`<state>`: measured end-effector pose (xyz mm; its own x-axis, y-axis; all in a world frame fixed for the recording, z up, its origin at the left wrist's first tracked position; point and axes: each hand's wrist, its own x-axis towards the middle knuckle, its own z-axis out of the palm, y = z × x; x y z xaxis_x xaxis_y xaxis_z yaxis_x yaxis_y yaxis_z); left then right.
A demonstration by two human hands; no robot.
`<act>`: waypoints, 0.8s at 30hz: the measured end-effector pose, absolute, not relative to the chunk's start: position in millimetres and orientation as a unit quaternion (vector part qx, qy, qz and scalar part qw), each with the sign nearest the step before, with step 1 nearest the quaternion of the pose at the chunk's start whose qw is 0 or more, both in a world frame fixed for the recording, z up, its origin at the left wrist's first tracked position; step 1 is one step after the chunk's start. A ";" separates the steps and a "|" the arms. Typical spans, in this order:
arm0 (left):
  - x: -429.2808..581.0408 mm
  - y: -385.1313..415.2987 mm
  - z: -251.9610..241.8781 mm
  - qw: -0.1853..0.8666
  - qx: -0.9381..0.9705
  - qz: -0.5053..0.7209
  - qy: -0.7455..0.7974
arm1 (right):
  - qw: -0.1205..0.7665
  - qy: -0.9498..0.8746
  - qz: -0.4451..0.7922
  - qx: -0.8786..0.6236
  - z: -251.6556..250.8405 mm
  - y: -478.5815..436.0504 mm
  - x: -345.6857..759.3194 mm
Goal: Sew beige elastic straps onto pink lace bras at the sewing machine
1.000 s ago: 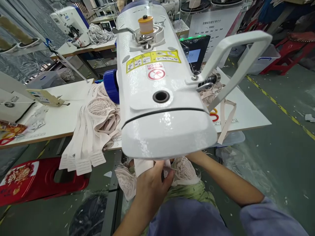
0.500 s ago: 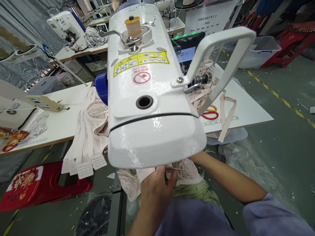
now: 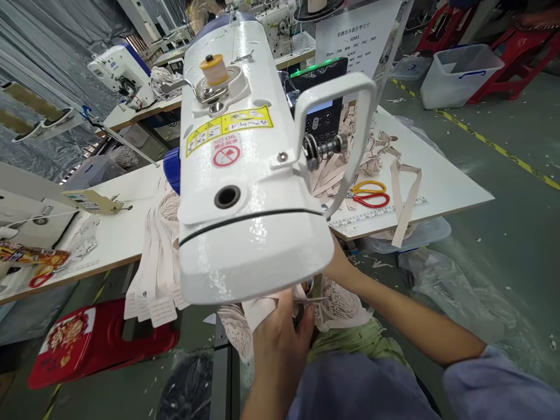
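Note:
A white sewing machine head (image 3: 245,175) fills the middle of the view and hides the needle area. Below its near end my left hand (image 3: 280,344) is closed in a pinch on a pale pink lace garment piece (image 3: 336,306), thumb and fingers pressing a band of it. My right forearm reaches in from the right, and my right hand (image 3: 336,265) goes under the machine head, so its fingers are hidden. More lace hangs down over my lap (image 3: 231,329).
A stack of pink bands and lace pieces (image 3: 155,274) hangs off the white table's left side. Red-and-yellow scissors (image 3: 370,195) and loose straps lie on the table (image 3: 441,186) at right. A red stool (image 3: 91,344) stands on the floor at left. Other sewing machines are behind.
My view has shifted to the right and up, so the machine head now sits further left in the frame. My left hand keeps its pinch on the lace piece; my right hand has slipped further under the machine.

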<state>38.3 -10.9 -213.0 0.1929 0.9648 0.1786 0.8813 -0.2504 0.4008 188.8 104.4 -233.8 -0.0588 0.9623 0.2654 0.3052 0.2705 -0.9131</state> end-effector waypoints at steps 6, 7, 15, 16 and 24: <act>37.3 -8.3 -211.4 0.074 0.782 0.203 0.584 | 0.529 -0.542 0.440 -0.484 -226.1 93.6 192.8; 36.9 -8.1 -211.9 0.076 0.786 0.196 0.582 | 0.529 -0.536 0.444 -0.486 -227.2 92.4 194.3; 26.5 -10.6 -219.1 0.072 0.777 0.225 0.583 | 0.503 -0.542 0.480 -0.472 -229.7 80.1 198.9; 25.9 -11.2 -221.4 0.064 0.777 0.240 0.578 | 0.503 -0.537 0.490 -0.468 -229.4 78.6 199.3; 52.3 -29.8 -228.9 0.014 0.752 0.271 0.601 | 0.494 -0.496 0.571 -0.429 -236.8 43.1 207.0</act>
<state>52.3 -29.8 -228.9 0.1300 0.9116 0.3900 0.8960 -0.2764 0.3474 207.0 43.1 -236.8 -0.1437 0.9896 0.0013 -0.1386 -0.0188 -0.9902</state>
